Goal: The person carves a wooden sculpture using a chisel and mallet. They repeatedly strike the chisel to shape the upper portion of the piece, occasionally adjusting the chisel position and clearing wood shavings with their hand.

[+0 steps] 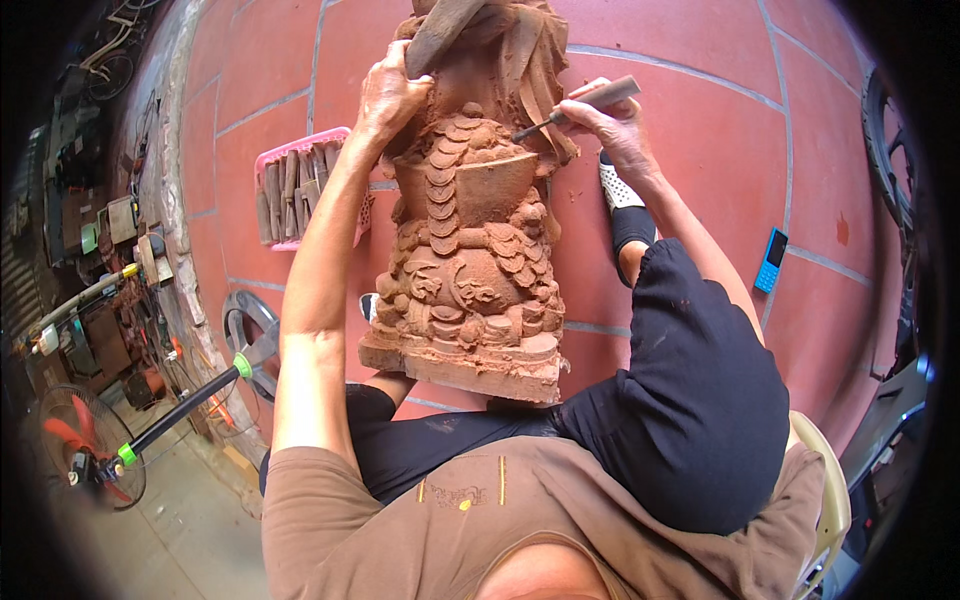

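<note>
Cut off at the top, the knobbly wooden carving (470, 270) sits before the person (460, 530) — right hand (612, 128) pinching a slim chisel (608, 93), left hand (390, 100) against smooth wood (438, 38), its grip impossible to tell.

Down the centre the carving (465, 265) is running up to the top edge, with the left hand (392, 95) holding a piece of wood (440, 35) at its upper left and the right hand (612, 128) bringing a chisel (612, 93) in from the right. Left of it, a basket (303, 141) is holding tools (290, 195); at far right a phone (771, 260) is lying on the floor (700, 130), while a fan (78, 428) is occupying the lower left.
</note>
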`<state>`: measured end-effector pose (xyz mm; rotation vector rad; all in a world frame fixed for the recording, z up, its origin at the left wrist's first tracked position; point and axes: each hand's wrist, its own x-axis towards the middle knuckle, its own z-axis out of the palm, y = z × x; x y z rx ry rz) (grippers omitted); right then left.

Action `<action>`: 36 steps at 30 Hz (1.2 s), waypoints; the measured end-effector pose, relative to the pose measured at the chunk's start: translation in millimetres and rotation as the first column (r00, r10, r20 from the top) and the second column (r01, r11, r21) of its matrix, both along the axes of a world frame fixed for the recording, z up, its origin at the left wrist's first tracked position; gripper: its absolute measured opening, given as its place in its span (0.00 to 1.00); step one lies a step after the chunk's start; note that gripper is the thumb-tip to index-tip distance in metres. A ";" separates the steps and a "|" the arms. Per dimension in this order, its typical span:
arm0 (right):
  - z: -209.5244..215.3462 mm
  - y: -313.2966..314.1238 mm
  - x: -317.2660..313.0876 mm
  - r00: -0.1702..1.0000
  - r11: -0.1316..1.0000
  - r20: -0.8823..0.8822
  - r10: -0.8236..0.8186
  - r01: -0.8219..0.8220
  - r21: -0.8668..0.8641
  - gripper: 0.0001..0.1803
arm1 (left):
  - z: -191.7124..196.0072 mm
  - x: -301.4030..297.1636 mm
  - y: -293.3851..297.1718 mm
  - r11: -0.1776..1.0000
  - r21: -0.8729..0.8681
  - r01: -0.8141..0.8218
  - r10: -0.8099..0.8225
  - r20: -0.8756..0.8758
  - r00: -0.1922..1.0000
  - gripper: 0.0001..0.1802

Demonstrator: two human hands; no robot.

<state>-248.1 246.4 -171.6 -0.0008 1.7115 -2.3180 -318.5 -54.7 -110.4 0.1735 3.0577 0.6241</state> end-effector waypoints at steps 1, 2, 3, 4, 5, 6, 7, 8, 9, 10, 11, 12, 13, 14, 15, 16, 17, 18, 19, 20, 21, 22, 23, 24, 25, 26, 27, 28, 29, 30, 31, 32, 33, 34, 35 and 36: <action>1.3 0.8 4.6 0.999 0.999 0.009 -0.040 0.040 -0.029 0.07 | 11.7 1.0 1.4 1.000 0.007 -0.017 0.017 0.052 0.999 0.32; 1.2 1.9 6.0 0.999 0.999 -0.006 -0.044 0.044 -0.014 0.07 | 20.1 3.1 1.8 0.999 0.015 -0.037 0.035 0.106 0.994 0.33; 2.8 3.3 6.8 0.999 0.999 -0.022 -0.047 0.047 0.001 0.06 | 26.3 4.9 -0.8 0.998 0.046 -0.033 0.027 0.139 0.990 0.32; 5.2 3.6 7.0 0.998 0.999 -0.038 -0.050 0.050 0.009 0.06 | 39.1 11.6 -1.6 0.993 0.105 -0.044 0.023 0.192 0.981 0.31; 7.9 3.0 5.4 0.998 0.998 -0.031 -0.052 0.051 -0.025 0.06 | 53.3 20.4 -0.6 0.985 0.165 -0.055 0.014 0.241 0.970 0.31; 11.5 0.2 3.6 0.998 0.997 -0.025 -0.054 0.052 -0.060 0.06 | 63.1 28.8 -1.6 0.972 0.224 -0.069 0.002 0.289 0.957 0.30; 15.4 -4.8 2.9 0.998 0.994 -0.020 -0.052 0.049 -0.095 0.06 | 62.5 39.2 -10.8 0.962 0.265 -0.061 -0.013 0.270 0.963 0.29; 13.1 -8.2 0.7 0.999 0.994 -0.026 -0.033 0.030 -0.109 0.07 | 64.6 50.2 -12.3 0.952 0.290 -0.095 -0.002 0.318 0.948 0.29; 8.5 -12.3 -3.9 0.999 0.992 -0.032 -0.015 0.011 -0.122 0.07 | 68.5 63.4 -12.6 0.941 0.312 -0.129 0.006 0.366 0.931 0.29; 6.8 -17.3 -6.2 0.999 0.990 -0.039 0.009 -0.015 -0.141 0.08 | 73.7 77.5 -15.5 0.930 0.327 -0.170 0.022 0.413 0.911 0.29; 9.8 -20.4 -4.8 0.999 0.984 -0.035 0.003 -0.009 -0.176 0.08 | 71.3 91.8 -22.9 0.923 0.341 -0.179 0.020 0.421 0.907 0.29; 11.0 -19.9 -3.5 0.997 0.989 -0.073 0.002 -0.013 -0.147 0.08 | 66.1 106.5 -29.8 0.916 0.356 -0.187 0.017 0.430 0.903 0.29; 11.6 -17.1 -2.1 0.994 0.994 -0.111 0.002 -0.014 -0.112 0.08 | 63.2 120.3 -30.5 0.899 0.403 -0.171 -0.010 0.409 0.913 0.28; 11.7 -14.7 -1.1 0.989 0.997 -0.150 0.005 -0.018 -0.081 0.08 | 69.4 134.1 -31.2 0.896 0.370 -0.245 0.038 0.487 0.873 0.27; 10.0 -12.1 1.3 0.991 0.998 -0.135 0.006 -0.015 -0.064 0.07 | 71.7 145.8 -33.4 0.894 0.368 -0.253 0.046 0.488 0.872 0.26; 7.9 -8.4 4.9 0.993 0.999 -0.120 0.008 -0.013 -0.040 0.07 | 71.1 157.1 -36.1 0.890 0.373 -0.262 0.051 0.489 0.871 0.26; 7.7 -5.6 6.8 0.994 1.000 -0.106 0.007 -0.009 -0.015 0.06 | 72.0 166.4 -37.1 0.886 0.372 -0.276 0.056 0.506 0.861 0.24; 9.2 -5.2 7.1 0.989 1.000 -0.148 0.001 0.003 0.031 0.06 | 72.6 175.0 -38.2 0.883 0.370 -0.290 0.061 0.522 0.851 0.23; 12.0 -7.7 7.7 0.982 0.997 -0.189 -0.002 0.016 0.070 0.06 | 72.9 183.6 -41.1 0.868 0.368 -0.334 0.076 0.565 0.821 0.27; 15.6 -10.8 8.2 0.973 0.994 -0.229 -0.004 0.030 0.110 0.06 | 74.2 190.7 -39.2 0.853 0.388 -0.350 0.085 0.559 0.825 0.27; 20.9 -13.3 7.6 0.989 1.000 -0.146 -0.020 0.018 -0.016 0.05 | 73.6 196.2 -38.8 0.846 0.393 -0.360 0.086 0.567 0.819 0.28; 24.0 -19.3 5.3 0.988 1.000 -0.155 -0.016 0.012 -0.028 0.05 | 72.6 200.7 -38.8 0.840 0.395 -0.373 0.090 0.576 0.813 0.28; 25.7 -25.5 1.7 0.986 0.999 -0.164 -0.012 0.005 -0.040 0.05 | 68.4 203.2 -39.7 0.821 0.419 -0.388 0.087 0.579 0.810 0.28; 25.7 -28.6 -1.0 0.985 0.999 -0.173 -0.008 -0.001 -0.052 0.05 | 62.5 205.5 -41.0 0.801 0.443 -0.403 0.084 0.583 0.808 0.29; 23.3 -29.2 -2.6 0.987 0.998 -0.156 0.035 -0.025 0.064 0.05 | 59.3 206.4 -40.6 0.779 0.468 -0.417 0.081 0.585 0.807 0.29; 19.9 -29.2 -3.6 0.987 1.000 -0.157 0.023 -0.021 0.016 0.05 | 58.5 206.9 -39.6 0.787 0.460 -0.411 0.081 0.584 0.808 0.29; 16.0 -28.2 -4.2 0.987 0.999 -0.158 0.011 -0.016 -0.031 0.05 | 59.3 206.6 -37.5 0.794 0.453 -0.405 0.080 0.583 0.808 0.29; 14.1 -26.3 -4.3 0.988 0.997 -0.157 -0.003 -0.010 -0.078 0.05 | 60.3 205.8 -36.6 0.802 0.445 -0.397 0.078 0.582 0.809 0.29; 13.6 -22.3 -2.8 0.990 0.998 -0.142 -0.003 -0.007 -0.070 0.05 | 60.6 205.1 -36.4 0.801 0.445 -0.400 0.076 0.587 0.806 0.28; 13.5 -16.8 0.0 0.992 0.998 -0.127 -0.003 -0.005 -0.061 0.05 | 60.8 204.3 -36.3 0.800 0.445 -0.403 0.075 0.592 0.803 0.28; 13.4 -12.7 2.6 0.994 0.998 -0.112 -0.005 -0.001 -0.055 0.05 | 61.6 203.8 -36.5 0.801 0.443 -0.404 0.074 0.595 0.800 0.28; 12.0 -10.1 5.3 0.993 0.999 -0.116 -0.018 0.015 -0.031 0.05 | 62.0 203.8 -36.9 0.819 0.426 -0.385 0.077 0.584 0.808 0.28; 9.5 -8.3 8.4 0.992 1.000 -0.121 -0.031 0.031 -0.007 0.05 | 62.1 204.0 -37.4 0.836 0.409 -0.367 0.079 0.572 0.817 0.28; 10.4 -7.0 9.6 0.991 0.999 -0.126 -0.043 0.046 0.019 0.05 | 61.6 204.1 -36.9 0.851 0.393 -0.349 0.080 0.559 0.825 0.27; 11.5 -8.9 7.8 0.981 0.997 -0.190 -0.033 0.047 0.065 0.05 | 60.8 204.2 -36.4 0.852 0.392 -0.347 0.083 0.554 0.829 0.27; 13.7 -10.8 4.8 0.979 0.997 -0.198 -0.050 0.059 0.041 0.05 | 60.1 204.3 -36.0 0.854 0.390 -0.345 0.086 0.548 0.832 0.27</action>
